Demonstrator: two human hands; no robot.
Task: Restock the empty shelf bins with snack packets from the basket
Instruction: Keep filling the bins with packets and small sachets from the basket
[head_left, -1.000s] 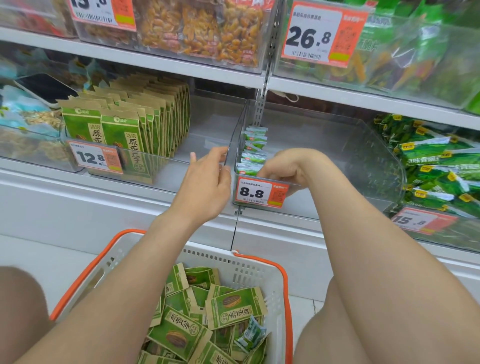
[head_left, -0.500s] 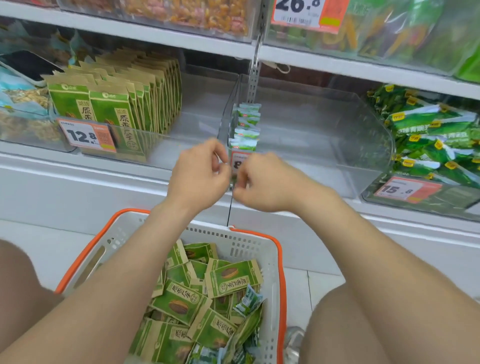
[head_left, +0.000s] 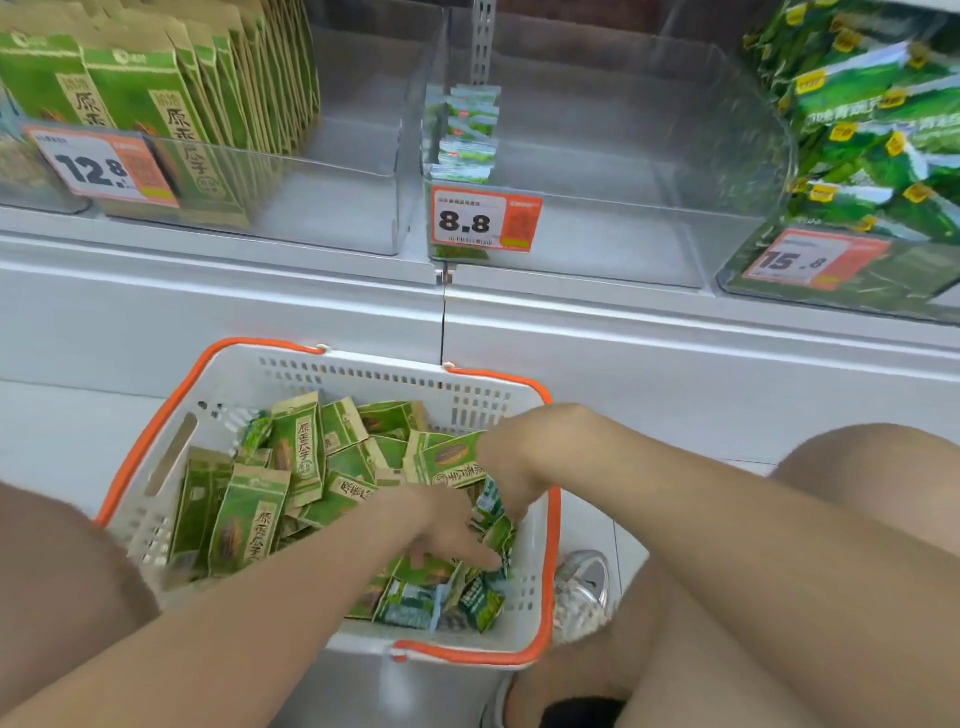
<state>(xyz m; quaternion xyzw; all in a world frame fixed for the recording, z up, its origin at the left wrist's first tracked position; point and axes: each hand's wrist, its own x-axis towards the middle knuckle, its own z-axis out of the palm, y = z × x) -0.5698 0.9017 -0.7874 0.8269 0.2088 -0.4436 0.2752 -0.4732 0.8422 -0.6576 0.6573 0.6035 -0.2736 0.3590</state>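
Step in hand: gathering small packets out of the basket for the bin behind the 8.8 price tag.

Goods: the small blue-green packets lie heaped in the basket's near right corner, partly under the large kraft-and-green seed packets. The basket sits on the floor below the shelf. The 8.8 bin holds only 1 upright row of matching small packets against its left wall, and the rest is bare.

Method (judgement): push the seed packets aside first, then collect several small ones facing 1 way with edges squared, so they drop upright beside the existing row. Keep seed packets out of the bundle, since they look to belong in the 12.8 bin. The small packets look thin and slick, so a loose bundle would likely fan out on the lift.

Left hand: palm down, fingers stretched out over the small packets, tips touching them. It is blurred and grips nothing as far as shows.

Right hand: wrist bent sharply down by the basket's right wall, fingers buried among packets — cannot tell whether they hold anything.
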